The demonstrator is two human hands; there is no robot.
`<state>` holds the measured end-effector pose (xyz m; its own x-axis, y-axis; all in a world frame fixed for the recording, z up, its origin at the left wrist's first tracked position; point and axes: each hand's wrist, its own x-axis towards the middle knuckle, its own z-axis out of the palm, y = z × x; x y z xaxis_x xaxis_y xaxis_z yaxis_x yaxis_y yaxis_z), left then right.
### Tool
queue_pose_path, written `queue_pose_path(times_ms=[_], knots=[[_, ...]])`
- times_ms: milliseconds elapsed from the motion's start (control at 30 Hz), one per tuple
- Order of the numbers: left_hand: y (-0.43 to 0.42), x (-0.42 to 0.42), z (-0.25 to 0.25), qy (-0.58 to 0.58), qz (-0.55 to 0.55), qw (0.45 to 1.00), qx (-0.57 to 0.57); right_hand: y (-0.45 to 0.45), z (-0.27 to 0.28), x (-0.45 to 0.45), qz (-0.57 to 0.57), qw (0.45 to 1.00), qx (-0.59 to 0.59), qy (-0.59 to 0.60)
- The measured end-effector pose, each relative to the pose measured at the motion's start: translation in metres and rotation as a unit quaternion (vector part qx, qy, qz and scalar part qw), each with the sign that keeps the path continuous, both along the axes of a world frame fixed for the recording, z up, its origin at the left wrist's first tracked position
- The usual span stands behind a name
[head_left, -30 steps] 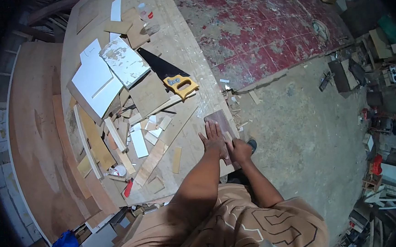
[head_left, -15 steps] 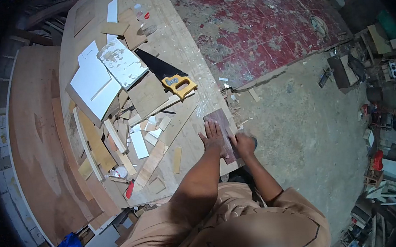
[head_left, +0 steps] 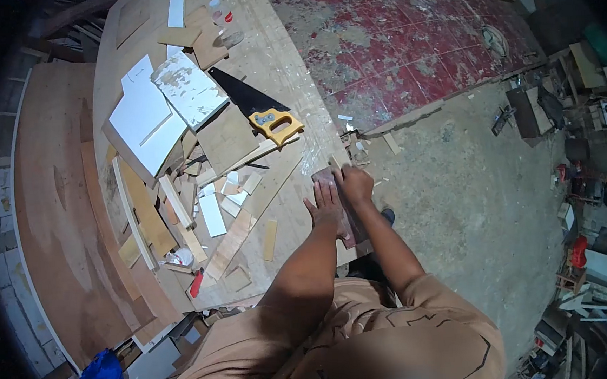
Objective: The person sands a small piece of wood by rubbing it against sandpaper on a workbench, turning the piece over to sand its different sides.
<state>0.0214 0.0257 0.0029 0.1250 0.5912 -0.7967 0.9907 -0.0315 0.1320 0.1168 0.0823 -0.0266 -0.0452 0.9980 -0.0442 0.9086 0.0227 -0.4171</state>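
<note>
A dark reddish-brown board [head_left: 349, 233] lies near the right edge of the workbench. My left hand [head_left: 328, 212] is pressed flat on it with the fingers spread. At the board's right long edge, near its far end, is my right hand [head_left: 356, 183], its fingers closed. A small pale bit shows by those fingertips, but what they grip is mostly hidden. A handsaw [head_left: 274, 124] with a yellow handle and black blade rests on the bench beyond my hands.
Offcuts [head_left: 211, 214] and wood strips crowd the workbench [head_left: 299, 228] to the left. White panels [head_left: 147, 140] lie farther back. A red-handled tool [head_left: 197, 284] is at the near edge. Right of the bench is concrete floor [head_left: 452, 207], with clutter along the far right.
My right hand has slid forward along the board's right edge, from near its middle to its far end. My left hand stays flat on the board. The view has shifted slightly.
</note>
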Motion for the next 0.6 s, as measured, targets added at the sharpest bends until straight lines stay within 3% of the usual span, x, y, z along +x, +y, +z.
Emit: queue_pose_path(times_ms=[167, 267, 467, 600], knots=[[0.004, 0.001, 0.013, -0.010, 0.042, 0.999, -0.009, -0.113, 0.004, 0.032, -0.019, 0.997, -0.068, 0.043], [0.005, 0.001, 0.025, -0.014, 0.042, 0.999, -0.007, -0.123, 0.002, 0.036, -0.025, 0.997, -0.064, 0.043], [0.000, 0.000, 0.009, -0.009, 0.028, 1.000, 0.008, -0.003, -0.007, 0.000, -0.025, 1.000, -0.010, 0.008], [-0.003, -0.001, 0.001, -0.006, 0.007, 1.000, 0.020, 0.018, -0.008, -0.001, -0.029, 0.999, 0.008, 0.019]])
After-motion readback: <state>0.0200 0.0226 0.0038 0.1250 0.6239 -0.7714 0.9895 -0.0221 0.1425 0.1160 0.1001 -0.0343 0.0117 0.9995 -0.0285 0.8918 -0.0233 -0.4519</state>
